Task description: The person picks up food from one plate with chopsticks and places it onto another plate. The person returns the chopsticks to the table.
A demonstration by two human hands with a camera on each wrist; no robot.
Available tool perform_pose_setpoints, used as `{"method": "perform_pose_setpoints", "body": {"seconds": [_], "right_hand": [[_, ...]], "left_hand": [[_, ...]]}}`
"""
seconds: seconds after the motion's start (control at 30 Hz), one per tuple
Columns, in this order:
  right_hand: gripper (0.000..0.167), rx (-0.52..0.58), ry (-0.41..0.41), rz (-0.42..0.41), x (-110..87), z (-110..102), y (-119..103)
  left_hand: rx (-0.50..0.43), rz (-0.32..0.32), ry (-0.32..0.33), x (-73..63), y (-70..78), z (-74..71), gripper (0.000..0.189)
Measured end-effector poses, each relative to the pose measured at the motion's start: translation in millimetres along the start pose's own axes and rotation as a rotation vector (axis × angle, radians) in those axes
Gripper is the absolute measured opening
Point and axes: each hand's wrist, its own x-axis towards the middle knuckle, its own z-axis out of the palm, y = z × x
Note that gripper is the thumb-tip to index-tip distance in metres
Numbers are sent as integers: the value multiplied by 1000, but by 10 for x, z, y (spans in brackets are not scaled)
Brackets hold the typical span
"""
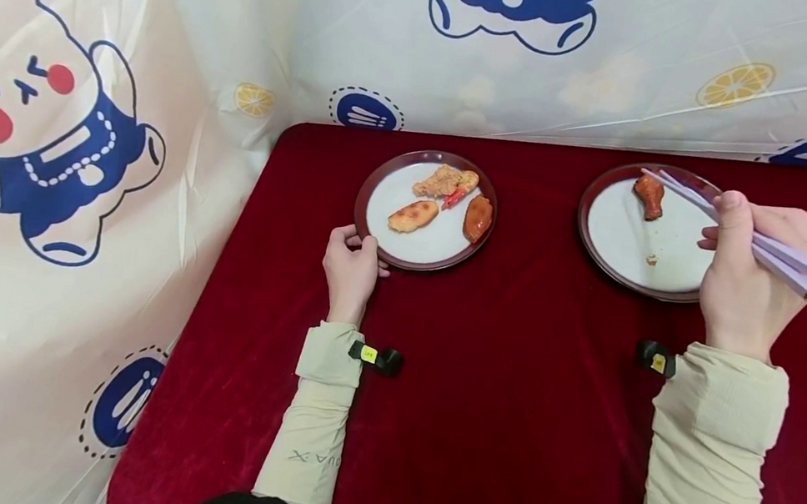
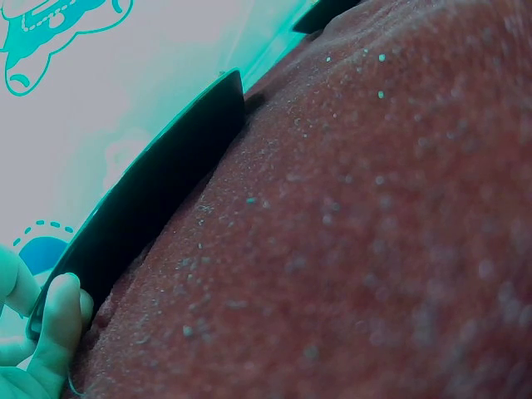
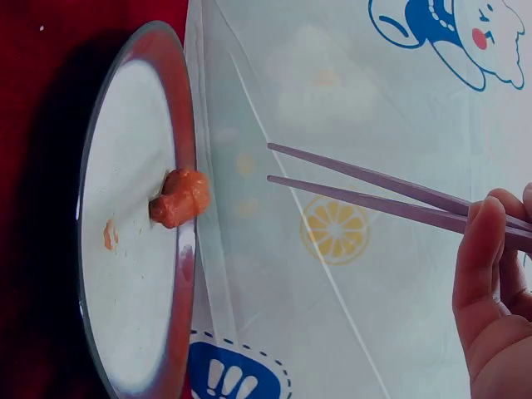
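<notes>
My left hand (image 1: 351, 271) pinches the near-left rim of the left plate (image 1: 388, 191), its thumb and fingers at the edge; the left wrist view shows that plate's dark side. On it lie a breaded piece (image 1: 442, 179) with a red strip, a golden wing piece (image 1: 413, 215) and a darker brown wing piece (image 1: 478, 217). My right hand (image 1: 764, 271) holds a pair of lilac chopsticks (image 3: 366, 199) above the right plate (image 1: 610, 235). A drumstick (image 3: 180, 199) lies on that plate, near a small crumb (image 1: 651, 260). The chopstick tips stand slightly apart, with nothing between them and clear of the drumstick.
Both plates stand on a table with a dark red velvet cloth (image 1: 508, 383), toward its far edge. A pale cartoon-printed curtain (image 1: 212, 27) hangs behind and to the left. Each wrist wears a small black camera (image 1: 383, 359).
</notes>
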Motion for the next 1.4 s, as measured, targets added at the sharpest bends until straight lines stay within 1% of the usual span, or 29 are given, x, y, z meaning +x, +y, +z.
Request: {"method": "perform_pose_setpoints", "body": {"seconds": [0.1,0.2,0.3,0.4,0.47,0.63,0.7,0.83,0.87,1.0,1.13,1.27,1.4], "right_hand": [[25,25,-3,-19,4,14,-1],[23,82,-8,-22,-14,43,-31],[21,135,-33,-20,-59,91,-95],[20,185,-76,-22,-128,157,-174],[22,197,-105,-61,-182,215,-200],[30,151,-209,-203,-323,369,-217],[30,160,-262,-203,-386,427,-239],[26,198,-337,-177,-504,522,-284],[24,199,-353,-165,-529,541,-292],[22,168,-405,-178,-598,601,-295],[23,162,-439,-174,-642,643,-284],[25,148,-453,-157,-666,664,-272],[29,112,-465,-110,-673,675,-259]], "left_hand": [[0,-2,2,2,-2,-1,32],[1,-5,5,3,-3,1,32],[2,-6,7,4,-5,5,32],[0,-2,9,5,-5,10,32],[-5,0,7,6,-5,10,32],[-10,0,-5,7,-3,8,32],[-9,-2,-8,4,1,4,32],[-10,-1,-10,-2,9,-5,33],[-10,0,-11,-3,11,-6,33],[-12,1,-6,-1,13,-2,33],[-7,2,3,3,10,4,33],[-5,5,8,8,4,7,33],[-10,4,4,9,-5,4,33]]}}
